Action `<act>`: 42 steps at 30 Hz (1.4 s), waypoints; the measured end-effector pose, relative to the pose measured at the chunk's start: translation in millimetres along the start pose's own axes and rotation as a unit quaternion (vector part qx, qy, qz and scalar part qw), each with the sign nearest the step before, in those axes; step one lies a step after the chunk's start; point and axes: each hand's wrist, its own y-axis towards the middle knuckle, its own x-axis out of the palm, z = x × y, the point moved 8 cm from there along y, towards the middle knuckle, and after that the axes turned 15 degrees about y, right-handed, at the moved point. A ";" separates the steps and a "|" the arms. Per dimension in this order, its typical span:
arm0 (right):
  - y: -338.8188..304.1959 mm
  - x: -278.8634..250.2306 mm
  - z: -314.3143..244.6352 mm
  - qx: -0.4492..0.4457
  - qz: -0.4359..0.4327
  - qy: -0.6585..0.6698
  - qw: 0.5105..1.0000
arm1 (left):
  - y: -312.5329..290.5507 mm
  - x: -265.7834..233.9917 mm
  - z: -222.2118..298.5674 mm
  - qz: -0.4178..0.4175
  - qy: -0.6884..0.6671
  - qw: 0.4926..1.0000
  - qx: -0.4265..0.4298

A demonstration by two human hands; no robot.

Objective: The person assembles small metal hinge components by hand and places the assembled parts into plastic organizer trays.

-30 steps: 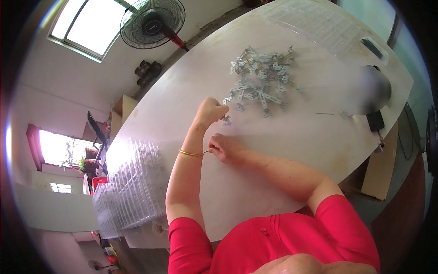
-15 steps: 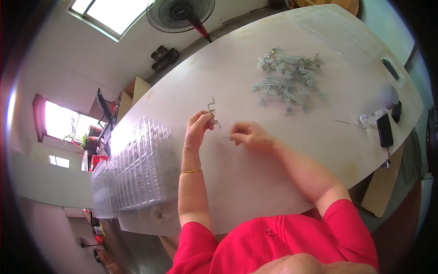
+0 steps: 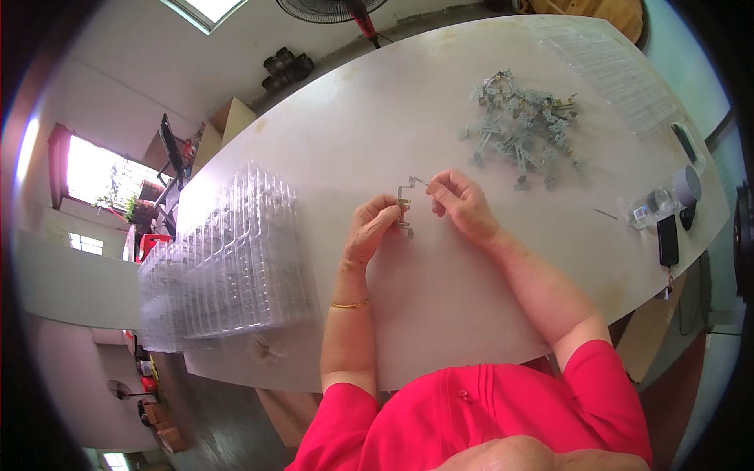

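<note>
My left hand (image 3: 372, 228) is closed on a small bent metal bracket (image 3: 403, 195), gripped between thumb and fingers above the table. Part of the bracket sticks out above the fingertips and part below; its middle is covered. To its right, my right hand (image 3: 463, 208) pinches a thin metal pin-like tool (image 3: 421, 181). The tool's far end meets or nearly meets the bracket's upper end; whether they touch I cannot tell. Farther off to the right lies a tangled pile of similar grey metal brackets (image 3: 522, 129).
Stacked clear plastic trays (image 3: 236, 259) stand at the table's left side. Another clear tray (image 3: 616, 82) lies flat at far right. Near the right edge are a clear bottle (image 3: 653, 209), a black phone (image 3: 668, 242) and a thin rod (image 3: 605, 213). A fan (image 3: 330, 9) stands behind the table.
My right hand has moved up and brought the thin tool to the bracket's upper end. The left hand still holds the bracket, now a little lower relative to the right hand. The view has shifted slightly.
</note>
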 end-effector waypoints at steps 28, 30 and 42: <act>-5.6 9.5 2.4 0.029 -0.019 -0.047 0.998 | -5.2 -15.4 6.2 0.094 0.143 0.985 0.036; -6.0 10.7 1.4 0.034 -0.024 -0.055 0.998 | -5.5 -12.8 7.5 0.088 0.141 0.985 0.041; -4.2 12.7 2.3 0.022 -0.036 -0.103 0.994 | -7.7 -0.8 19.1 0.077 0.171 0.982 0.037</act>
